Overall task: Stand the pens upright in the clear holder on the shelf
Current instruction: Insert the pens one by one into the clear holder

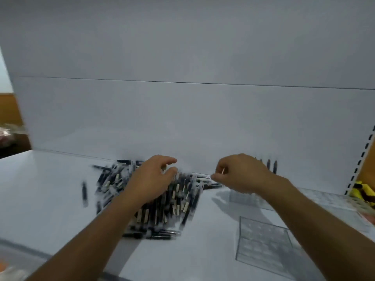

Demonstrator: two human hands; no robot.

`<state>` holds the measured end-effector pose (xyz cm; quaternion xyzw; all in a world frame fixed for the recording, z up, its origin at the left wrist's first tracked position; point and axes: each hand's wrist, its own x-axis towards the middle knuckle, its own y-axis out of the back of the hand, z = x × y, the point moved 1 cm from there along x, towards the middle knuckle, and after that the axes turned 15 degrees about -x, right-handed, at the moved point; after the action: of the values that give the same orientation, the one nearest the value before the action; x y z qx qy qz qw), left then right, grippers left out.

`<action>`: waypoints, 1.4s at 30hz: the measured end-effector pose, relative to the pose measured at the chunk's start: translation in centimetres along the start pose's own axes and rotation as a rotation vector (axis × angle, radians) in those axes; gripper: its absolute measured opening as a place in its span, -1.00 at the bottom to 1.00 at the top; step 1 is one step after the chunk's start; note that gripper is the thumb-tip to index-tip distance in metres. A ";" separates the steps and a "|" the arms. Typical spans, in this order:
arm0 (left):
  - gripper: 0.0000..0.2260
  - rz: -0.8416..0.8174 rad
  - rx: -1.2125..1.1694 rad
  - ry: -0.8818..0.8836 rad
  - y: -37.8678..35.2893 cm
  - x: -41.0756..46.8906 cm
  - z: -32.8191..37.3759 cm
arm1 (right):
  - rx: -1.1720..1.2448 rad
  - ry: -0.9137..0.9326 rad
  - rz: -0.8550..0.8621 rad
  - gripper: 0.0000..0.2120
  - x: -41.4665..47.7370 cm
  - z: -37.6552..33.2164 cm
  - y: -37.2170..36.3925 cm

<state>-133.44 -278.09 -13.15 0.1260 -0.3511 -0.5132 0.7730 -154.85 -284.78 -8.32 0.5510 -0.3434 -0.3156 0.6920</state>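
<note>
Head view: a pile of pens (160, 201) lies on the white shelf (50, 199), close to the back panel (182, 118). Most of the dark barrels run from the front edge toward the back panel, leaning a little to the right. A few at the near edge of the pile lie crosswise, left to right. One single pen (84, 192) lies apart to the left of the pile, its length running front to back. The barrels carry pale labels, but blur makes the writing unreadable.

The left hand (151, 179) hovers over the back of the pile with its fingers curled and a gap between thumb and forefinger; I cannot tell whether it holds a pen. The right hand (239, 174) is to the right of the pile, fingers curled, fingertips close together by the pile's right edge; whether it pinches anything is too blurred to tell.

Behind the right hand stands the clear holder (241, 196), with a few upright pens (272, 166) showing past the wrist, dark ends up. A second clear holder (263, 240) sits nearer the front. Yellow packets (363, 189) lie at the far right beside a slotted post (363, 159).
</note>
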 end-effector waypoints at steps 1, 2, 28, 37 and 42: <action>-0.70 0.038 0.031 0.034 1.2 -0.5 -0.7 | -0.007 0.052 -0.020 -0.73 0.4 -1.9 -0.1; -0.70 0.075 0.056 0.071 2.4 -1.1 -1.4 | -0.013 0.095 -0.045 -0.72 0.9 -3.6 -0.4; -0.73 0.044 0.442 0.682 11.4 -3.7 -11.0 | 0.325 -0.026 0.199 -0.96 0.2 -10.5 -4.2; -0.80 -0.042 0.561 0.717 11.9 -3.1 -10.6 | 1.057 -0.040 0.111 -0.87 -1.1 -12.1 -6.6; -0.82 -0.071 0.516 0.786 12.7 -3.5 -10.8 | 1.206 -0.051 0.047 -0.72 -0.5 -12.3 -7.3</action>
<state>-118.01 -271.19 -15.31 0.5107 -0.1435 -0.3487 0.7726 -145.42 -279.01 -17.51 0.8306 -0.4907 -0.0629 0.2558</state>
